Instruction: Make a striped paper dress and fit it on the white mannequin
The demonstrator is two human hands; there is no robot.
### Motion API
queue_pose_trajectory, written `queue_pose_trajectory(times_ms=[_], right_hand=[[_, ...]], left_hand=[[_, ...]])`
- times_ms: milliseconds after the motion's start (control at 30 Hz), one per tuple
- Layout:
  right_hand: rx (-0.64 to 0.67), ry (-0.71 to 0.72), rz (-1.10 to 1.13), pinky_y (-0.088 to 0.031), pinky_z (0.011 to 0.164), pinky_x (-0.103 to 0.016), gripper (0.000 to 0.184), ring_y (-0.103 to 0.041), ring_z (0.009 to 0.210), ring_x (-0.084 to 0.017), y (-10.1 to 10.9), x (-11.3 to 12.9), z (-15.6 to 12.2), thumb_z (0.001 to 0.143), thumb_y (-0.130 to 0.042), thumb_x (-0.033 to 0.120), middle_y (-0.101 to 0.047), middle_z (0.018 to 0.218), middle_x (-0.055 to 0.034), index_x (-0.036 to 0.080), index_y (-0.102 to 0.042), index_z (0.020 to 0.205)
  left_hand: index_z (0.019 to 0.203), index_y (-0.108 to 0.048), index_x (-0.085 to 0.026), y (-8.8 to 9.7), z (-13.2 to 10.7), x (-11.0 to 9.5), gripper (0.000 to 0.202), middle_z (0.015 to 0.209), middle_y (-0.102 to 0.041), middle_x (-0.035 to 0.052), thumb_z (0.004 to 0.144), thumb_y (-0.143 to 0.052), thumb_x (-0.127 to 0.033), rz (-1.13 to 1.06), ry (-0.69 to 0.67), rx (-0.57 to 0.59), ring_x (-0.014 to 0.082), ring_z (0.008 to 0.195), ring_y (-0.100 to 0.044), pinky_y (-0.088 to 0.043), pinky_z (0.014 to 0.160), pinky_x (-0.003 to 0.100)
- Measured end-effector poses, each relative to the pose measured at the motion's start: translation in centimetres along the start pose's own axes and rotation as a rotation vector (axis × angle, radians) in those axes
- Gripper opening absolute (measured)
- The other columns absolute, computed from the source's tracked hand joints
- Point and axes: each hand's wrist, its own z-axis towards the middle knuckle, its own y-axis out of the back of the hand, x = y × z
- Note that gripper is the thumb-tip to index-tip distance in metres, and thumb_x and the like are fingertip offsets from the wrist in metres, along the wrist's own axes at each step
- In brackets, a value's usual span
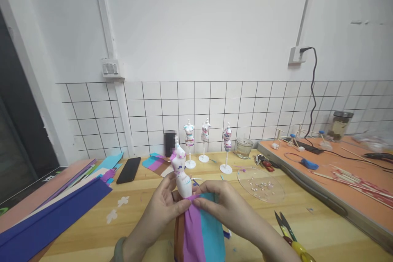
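Note:
Both hands meet around a small white mannequin (pixel 183 180) with purple and blue patches, which tilts slightly left. A striped paper skirt (pixel 193 233) in brown, purple and turquoise hangs from its lower body. My left hand (pixel 164 204) wraps the mannequin from the left, its thumb pressing the skirt's top edge. From the right, my right hand (pixel 222 204) pinches the same edge between thumb and fingers, over the purple and turquoise stripes. The mannequin's stand is hidden behind the skirt, if there is one.
Several coloured paper sheets (pixel 61 215) lie at left beside a black phone (pixel 129 170). Three mannequins on stands, one here (pixel 227 143), line the back near a glass cup (pixel 244 147). At right are a disc with gems (pixel 260 190), yellow-handled scissors (pixel 290 233) and an orange board (pixel 331 168).

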Motion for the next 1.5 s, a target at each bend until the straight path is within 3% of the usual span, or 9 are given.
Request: queue_pose_trajectory(times_ms=[133, 333, 500, 900, 1133, 1267, 1400, 1500], right_hand=[[-0.007, 0.019, 0.021, -0.045, 0.07, -0.023, 0.007, -0.062, 0.078, -0.014, 0.3, 0.4, -0.1, 0.08, -0.061, 0.025, -0.07, 0.083, 0.0019, 0.023, -0.068, 0.08], [0.041, 0.111, -0.014, -0.045, 0.073, -0.024, 0.005, -0.06, 0.078, -0.013, 0.4, 1.4, -0.6, 0.079, -0.064, 0.022, -0.068, 0.079, 0.0022, 0.023, -0.069, 0.078], [0.052, 0.153, -0.002, -0.045, 0.074, -0.024, 0.007, -0.059, 0.079, -0.013, 0.6, 1.5, -0.7, 0.08, -0.063, 0.022, -0.066, 0.081, 0.0013, 0.023, -0.07, 0.082], [-0.034, 0.128, -0.114, -0.043, 0.069, -0.025, 0.01, -0.058, 0.078, -0.014, 1.0, 0.8, -0.4, 0.084, -0.057, 0.021, -0.065, 0.081, 0.0018, 0.025, -0.066, 0.086], [-0.043, 0.08, -0.072, -0.044, 0.067, -0.025, 0.013, -0.058, 0.076, -0.015, 0.4, 0.8, -0.1, 0.079, -0.063, 0.034, -0.066, 0.079, 0.0011, 0.021, -0.064, 0.079], [-0.037, 0.069, -0.047, -0.044, 0.07, -0.025, 0.011, -0.059, 0.077, -0.015, 0.3, 0.7, -0.1, 0.08, -0.062, 0.032, -0.068, 0.081, 0.0015, 0.021, -0.065, 0.082], [-0.043, 0.055, -0.029, -0.044, 0.068, -0.025, 0.01, -0.061, 0.076, -0.015, 0.3, 0.5, 0.0, 0.081, -0.061, 0.031, -0.069, 0.081, 0.0019, 0.022, -0.066, 0.081], [-0.063, 0.075, -0.042, -0.045, 0.067, -0.025, 0.008, -0.061, 0.075, -0.015, 0.3, 0.4, 0.0, 0.08, -0.062, 0.029, -0.069, 0.08, 0.0012, 0.022, -0.067, 0.081]], left_hand=[[0.117, -0.047, -0.027, 0.3, -0.1, -0.2, 0.052, 0.108, -0.061, 0.0065, 0.071, -0.071, -0.016, 0.017, -0.016, 0.037, 0.0267, 0.108, -0.055, -0.046, 0.088, 0.038], [0.12, -0.05, -0.027, 0.5, -0.1, -0.2, 0.056, 0.122, -0.057, 0.0075, 0.07, -0.072, -0.018, 0.062, -0.046, 0.053, 0.0273, 0.112, -0.053, -0.045, 0.09, 0.036], [0.129, -0.043, -0.029, 0.7, 0.1, 0.1, 0.068, 0.126, -0.056, 0.0066, 0.069, -0.073, -0.015, 0.092, -0.103, 0.018, 0.0233, 0.114, -0.051, -0.042, 0.094, 0.031], [0.134, -0.037, -0.026, 0.1, -0.2, -0.4, 0.073, 0.131, -0.053, 0.0094, 0.071, -0.071, -0.013, 0.042, -0.042, 0.028, 0.0249, 0.12, -0.047, -0.042, 0.098, 0.034], [0.133, -0.039, -0.025, 0.0, 0.0, -0.2, 0.075, 0.128, -0.056, 0.0103, 0.067, -0.074, -0.016, 0.014, -0.027, 0.03, 0.027, 0.117, -0.05, -0.043, 0.096, 0.036], [0.137, -0.033, -0.025, 0.1, 0.0, -0.2, 0.083, 0.122, -0.06, 0.0103, 0.066, -0.075, -0.018, 0.014, -0.022, 0.02, 0.0266, 0.115, -0.052, -0.043, 0.096, 0.037], [0.142, -0.015, -0.027, 0.0, -0.1, -0.4, 0.095, 0.118, -0.063, 0.01, 0.068, -0.074, -0.02, 0.048, 0.013, -0.001, 0.0253, 0.107, -0.058, -0.046, 0.091, 0.038], [0.141, -0.019, -0.026, 0.0, -0.2, -0.3, 0.09, 0.122, -0.06, 0.0108, 0.069, -0.073, -0.018, 0.069, 0.021, 0.012, 0.0252, 0.108, -0.058, -0.046, 0.09, 0.037]])
